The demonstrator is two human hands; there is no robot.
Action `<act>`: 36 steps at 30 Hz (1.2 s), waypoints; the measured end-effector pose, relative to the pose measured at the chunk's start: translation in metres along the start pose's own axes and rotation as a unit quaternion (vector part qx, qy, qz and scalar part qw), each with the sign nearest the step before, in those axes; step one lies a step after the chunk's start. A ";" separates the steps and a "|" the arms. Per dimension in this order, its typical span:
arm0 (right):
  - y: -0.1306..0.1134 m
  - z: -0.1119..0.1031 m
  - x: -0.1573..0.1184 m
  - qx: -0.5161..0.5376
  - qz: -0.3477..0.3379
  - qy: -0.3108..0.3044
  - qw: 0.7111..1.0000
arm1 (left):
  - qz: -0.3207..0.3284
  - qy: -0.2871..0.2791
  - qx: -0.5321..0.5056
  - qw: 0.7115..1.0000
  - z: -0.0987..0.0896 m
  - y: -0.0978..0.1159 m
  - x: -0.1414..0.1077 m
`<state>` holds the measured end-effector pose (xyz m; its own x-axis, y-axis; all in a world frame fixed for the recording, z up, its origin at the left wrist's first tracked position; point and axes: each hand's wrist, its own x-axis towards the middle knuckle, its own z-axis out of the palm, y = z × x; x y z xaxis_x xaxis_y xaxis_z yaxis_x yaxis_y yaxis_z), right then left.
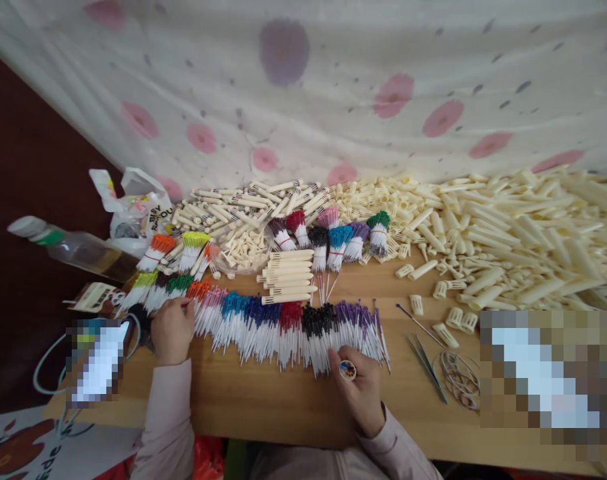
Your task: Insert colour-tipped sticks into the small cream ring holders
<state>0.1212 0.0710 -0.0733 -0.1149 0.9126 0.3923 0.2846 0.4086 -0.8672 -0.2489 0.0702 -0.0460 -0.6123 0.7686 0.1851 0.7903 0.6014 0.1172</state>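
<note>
A long row of pen refills [263, 323] with white tubes and coloured ends, sorted by colour, lies across the table in front of me. My left hand [172, 331] is at the row's left part, its fingertips pinched beside the orange refills [199, 291]. Whether a refill is between those fingertips, I cannot make out. Near the row's right part, my right hand [358, 383] is closed around a multicolour pen barrel [348, 370]. The barrel's round end faces up, showing several coloured tips inside; the rest is hidden in the fist.
Stacked cream pen barrels [288, 277] lie behind the row, beside rubber-banded refill bundles [340, 245]. Loose cream pen parts [513, 233] heap up at the back right. Tweezers [428, 370] and rubber bands [458, 380] lie at right. A plastic bottle [83, 250] leans at left.
</note>
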 end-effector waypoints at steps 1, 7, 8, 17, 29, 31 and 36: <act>0.000 0.000 0.000 0.000 0.000 -0.001 1.000 | -0.005 0.006 -0.006 1.000 -0.002 0.000 -0.001; -0.001 0.002 0.001 0.002 0.005 -0.018 1.000 | -0.023 0.044 -0.054 0.997 -0.013 0.002 -0.007; -0.001 0.002 0.000 0.002 0.006 -0.020 1.000 | -0.022 0.045 -0.064 0.997 -0.013 0.002 -0.006; -0.002 0.001 0.001 0.000 0.017 -0.007 1.000 | 0.011 0.094 -0.305 0.948 -0.050 0.048 -0.036; 0.000 0.000 -0.006 0.014 0.031 -0.022 0.999 | 0.321 0.014 -0.654 0.685 -0.080 0.173 -0.169; 0.000 0.000 -0.007 0.020 0.033 -0.022 0.999 | 0.356 0.005 -0.629 0.691 -0.072 0.170 -0.169; -0.001 -0.001 -0.007 0.029 0.045 -0.021 0.998 | 0.434 -0.014 -0.567 0.700 -0.068 0.171 -0.164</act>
<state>0.1227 0.0638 -0.0745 -0.1320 0.9449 0.2994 0.2396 0.3235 -0.9154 -0.0123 0.0322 0.0103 0.1203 0.7509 0.6494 0.3634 -0.6420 0.6751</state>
